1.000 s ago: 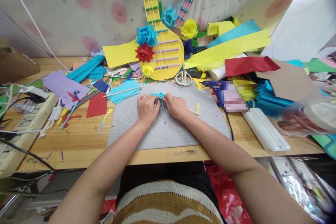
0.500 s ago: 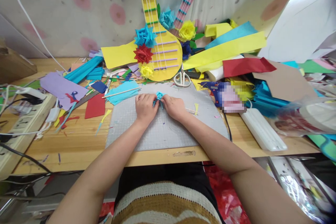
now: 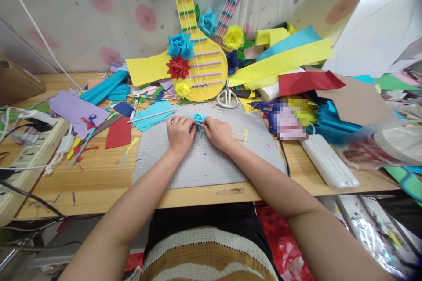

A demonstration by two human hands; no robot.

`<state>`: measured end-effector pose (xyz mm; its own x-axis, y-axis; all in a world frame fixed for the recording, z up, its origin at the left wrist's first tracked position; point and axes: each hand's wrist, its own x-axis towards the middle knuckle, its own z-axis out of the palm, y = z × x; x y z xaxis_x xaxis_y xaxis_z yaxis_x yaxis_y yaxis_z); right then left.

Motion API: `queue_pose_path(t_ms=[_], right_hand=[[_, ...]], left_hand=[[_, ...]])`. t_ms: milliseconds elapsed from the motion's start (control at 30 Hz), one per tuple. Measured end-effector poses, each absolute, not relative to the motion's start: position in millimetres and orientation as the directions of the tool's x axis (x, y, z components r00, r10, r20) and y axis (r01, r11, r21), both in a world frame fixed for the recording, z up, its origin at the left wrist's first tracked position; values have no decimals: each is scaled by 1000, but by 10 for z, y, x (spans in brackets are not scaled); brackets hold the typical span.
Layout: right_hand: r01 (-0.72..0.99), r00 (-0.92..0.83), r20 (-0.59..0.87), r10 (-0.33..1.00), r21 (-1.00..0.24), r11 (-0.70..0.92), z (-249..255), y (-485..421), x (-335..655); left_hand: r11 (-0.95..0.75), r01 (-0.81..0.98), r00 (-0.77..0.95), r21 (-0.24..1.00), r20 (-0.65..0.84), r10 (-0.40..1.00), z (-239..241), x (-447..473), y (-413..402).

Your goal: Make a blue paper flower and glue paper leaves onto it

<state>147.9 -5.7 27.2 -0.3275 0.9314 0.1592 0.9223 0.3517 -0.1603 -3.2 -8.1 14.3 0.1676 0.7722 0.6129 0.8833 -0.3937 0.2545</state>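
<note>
A small light-blue paper flower (image 3: pixel 199 118) is pinched between my two hands above the grey cutting mat (image 3: pixel 211 167). My left hand (image 3: pixel 180 133) closes on its left side, and my right hand (image 3: pixel 217 132) grips it from the right. Its lower part is mostly hidden by my fingers. To the left lies a stack of light-blue paper pieces (image 3: pixel 154 118) with a thin pale stick (image 3: pixel 150 116) across it. Beyond the mat a yellow paper guitar (image 3: pixel 216 59) leans upright, bearing blue, red and yellow paper flowers. White-handled scissors (image 3: pixel 227 99) rest at its foot.
A power strip (image 3: pixel 31 162) and cables occupy the left edge. Red paper (image 3: pixel 118 133) and purple paper (image 3: pixel 77 112) lie nearby. On the right are long yellow strips (image 3: pixel 283 63), a blue glue gun (image 3: pixel 267 113), a white box-shaped device (image 3: pixel 329 160) and a clear plastic bag (image 3: pixel 372 145).
The flower has tilted and looks wider between my fingertips. My left hand has shifted slightly left. The whole view has moved a little.
</note>
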Motion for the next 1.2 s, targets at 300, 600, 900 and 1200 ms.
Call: queue_pose_path(t_ms=[300,600,900,1200], right_hand=[[934,-342,63,938,-92,346,275,-56,1467],[933,-355,36,934,-54,356,301,-59,1468],[930,-339,126,933,-104,352,302,-85,1470],[943,-308,87,947,-103,316,291,-80,1469]], left_hand=[[-407,887,191,220,627,756,148,-22,-101],[-444,877,217,184,672,708,131,-35,-89],[-448,871,234,200,634,737,157,-3,-120],[-380,837,81,393,597,798,105,13,-97]])
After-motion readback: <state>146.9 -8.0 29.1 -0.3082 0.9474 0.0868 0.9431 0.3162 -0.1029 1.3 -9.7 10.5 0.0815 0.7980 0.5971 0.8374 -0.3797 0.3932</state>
